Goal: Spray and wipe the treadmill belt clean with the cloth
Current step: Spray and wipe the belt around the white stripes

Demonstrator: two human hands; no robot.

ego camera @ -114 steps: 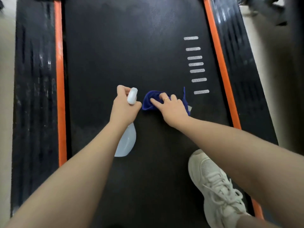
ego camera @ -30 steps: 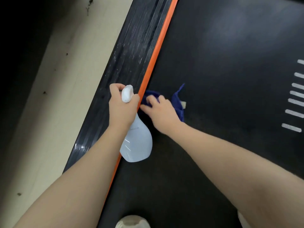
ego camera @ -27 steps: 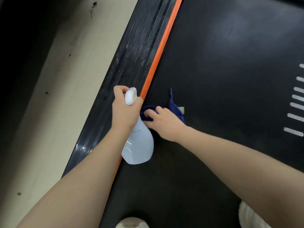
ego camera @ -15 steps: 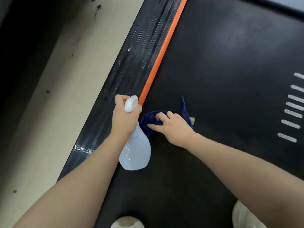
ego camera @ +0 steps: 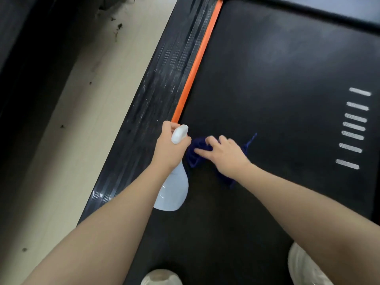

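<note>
My left hand point(ego camera: 171, 150) grips the neck of the white spray bottle point(ego camera: 173, 190), fingers curled round it just under the nozzle head, which points toward 12 o'clock. Bottle body hangs down toward 6 o'clock below my wrist, over the belt's left edge.

My right hand point(ego camera: 224, 154) lies on the dark blue cloth point(ego camera: 195, 150), palm down, fingers spread & fairly straight, pressing the cloth flat onto the treadmill belt point(ego camera: 277, 79). Fingertips are a bit blurred. Hands sit close together, left at 9 o'clock of the right, w/ the bunched part of the cloth between them. A thin blue tail of cloth sticks out at 2 o'clock from my right hand; more cloth shows at 6 o'clock under the wrist.

Cloth lies near the belt's left edge, just beside the orange stripe point(ego camera: 195, 64), which runs from my left hand up toward 12 o'clock. Left of the stripe is the ribbed black side rail point(ego camera: 160, 85), streaked w/ pale marks. Beyond that, at 9 o'clock, pale floor point(ego camera: 72, 120) w/ a few dark specks.

At 3 o'clock on the belt: a column of short white dashes point(ego camera: 354, 127). At 6 o'clock, toes of my two white shoes point(ego camera: 161, 277) on the belt, partly cut off by the frame.
</note>
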